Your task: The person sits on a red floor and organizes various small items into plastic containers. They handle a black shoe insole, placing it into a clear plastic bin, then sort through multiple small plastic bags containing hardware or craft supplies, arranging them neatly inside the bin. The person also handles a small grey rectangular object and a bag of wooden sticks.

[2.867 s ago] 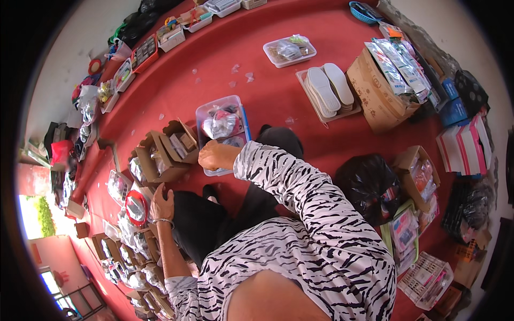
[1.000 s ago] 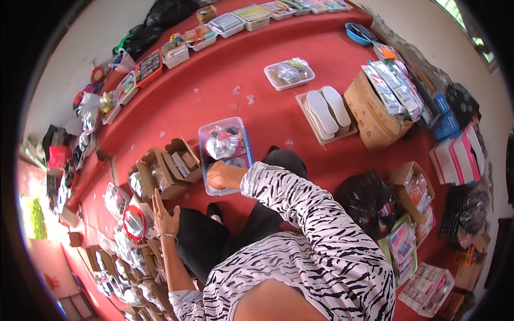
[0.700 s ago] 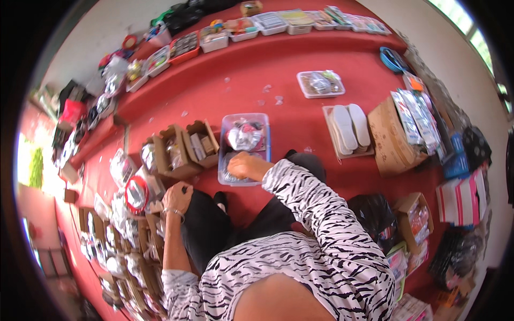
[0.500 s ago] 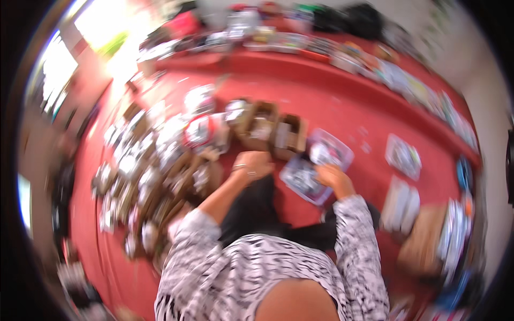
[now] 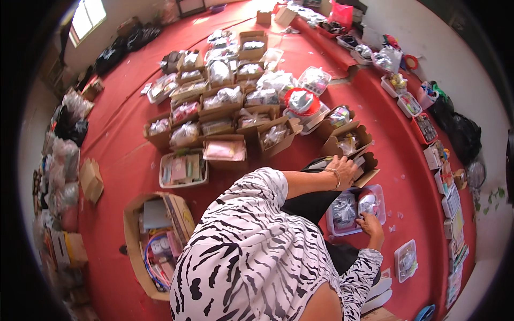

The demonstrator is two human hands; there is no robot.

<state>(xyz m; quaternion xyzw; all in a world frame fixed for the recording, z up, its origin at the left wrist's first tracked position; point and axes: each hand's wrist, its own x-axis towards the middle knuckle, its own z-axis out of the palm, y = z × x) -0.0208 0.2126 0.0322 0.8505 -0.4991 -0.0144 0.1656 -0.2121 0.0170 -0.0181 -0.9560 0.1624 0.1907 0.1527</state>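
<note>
Both hands are sorting packets on the red floor (image 5: 128,155): left hand (image 5: 342,170) rests open-fingered on the small cardboard box (image 5: 360,160), while right hand (image 5: 371,224) pinches a bagged item in the clear tray (image 5: 353,209), likely needing a lift next.

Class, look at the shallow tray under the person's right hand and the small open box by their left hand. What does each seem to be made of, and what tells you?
The tray looks like clear, glossy thin plastic: the red floor shows through its rim and it catches highlights. The small open box looks like plain matte brown cardboard, with folded flaps standing open. The right hand reaches into the tray; the left hand rests at the box.
</note>
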